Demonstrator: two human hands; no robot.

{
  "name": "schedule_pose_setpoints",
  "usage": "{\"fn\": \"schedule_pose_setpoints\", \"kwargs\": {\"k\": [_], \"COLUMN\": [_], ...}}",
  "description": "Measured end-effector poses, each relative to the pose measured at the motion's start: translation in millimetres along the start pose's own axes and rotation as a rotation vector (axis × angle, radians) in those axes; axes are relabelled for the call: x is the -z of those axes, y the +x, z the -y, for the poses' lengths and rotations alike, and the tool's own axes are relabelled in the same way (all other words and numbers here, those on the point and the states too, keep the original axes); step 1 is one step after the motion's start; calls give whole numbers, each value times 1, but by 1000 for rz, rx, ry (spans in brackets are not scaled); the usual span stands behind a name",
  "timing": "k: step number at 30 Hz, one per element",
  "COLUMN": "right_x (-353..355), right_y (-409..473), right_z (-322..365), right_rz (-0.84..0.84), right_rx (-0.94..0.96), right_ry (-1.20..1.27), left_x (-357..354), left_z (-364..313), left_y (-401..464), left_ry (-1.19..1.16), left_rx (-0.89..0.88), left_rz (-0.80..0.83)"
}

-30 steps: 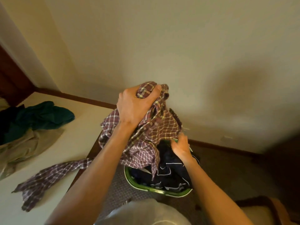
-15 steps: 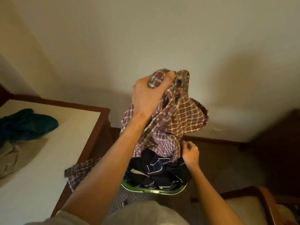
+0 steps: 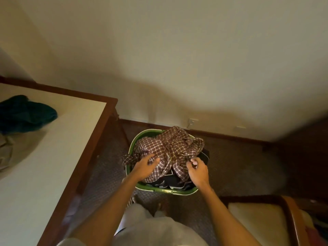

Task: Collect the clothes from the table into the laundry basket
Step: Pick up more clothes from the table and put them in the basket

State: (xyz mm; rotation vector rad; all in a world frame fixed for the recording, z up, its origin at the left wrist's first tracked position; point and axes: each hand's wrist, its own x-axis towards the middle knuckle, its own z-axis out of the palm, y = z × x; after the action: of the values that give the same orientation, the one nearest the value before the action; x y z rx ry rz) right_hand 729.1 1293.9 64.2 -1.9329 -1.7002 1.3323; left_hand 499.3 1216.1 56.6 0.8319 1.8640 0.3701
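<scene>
The plaid shirt [image 3: 170,150] lies heaped in the green laundry basket [image 3: 134,139] over dark clothes [image 3: 170,181], one end trailing over the rim, both hands, left [image 3: 144,168] and right [image 3: 197,172], loosely spread above it, while a teal garment [image 3: 26,112] and a beige one [image 3: 5,150] wait on the tabletop [image 3: 53,157].

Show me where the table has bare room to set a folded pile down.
The table is bare from its near right edge back to the far right corner. Clothes crowd its left side: a teal garment with a beige one in front. The green basket is heaped with the plaid shirt.
</scene>
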Motion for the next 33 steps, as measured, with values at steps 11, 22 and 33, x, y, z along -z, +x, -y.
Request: {"fn": "schedule_pose_setpoints", "kwargs": {"k": [11,22,33], "right_x": [-73,-237,-208], "right_y": [109,254,273], "right_z": [22,-192,-184], "right_rz": [131,183,352], "right_rx": [-10,-292,-365], "right_ry": [-451,-329,-207], "left_x": [-16,-152,-131], "left_z": [5,143,90], "left_y": [102,341,289], "left_ry": [348,550,529], "left_rx": [30,113,161], "left_rz": [-207,-109,175]}}
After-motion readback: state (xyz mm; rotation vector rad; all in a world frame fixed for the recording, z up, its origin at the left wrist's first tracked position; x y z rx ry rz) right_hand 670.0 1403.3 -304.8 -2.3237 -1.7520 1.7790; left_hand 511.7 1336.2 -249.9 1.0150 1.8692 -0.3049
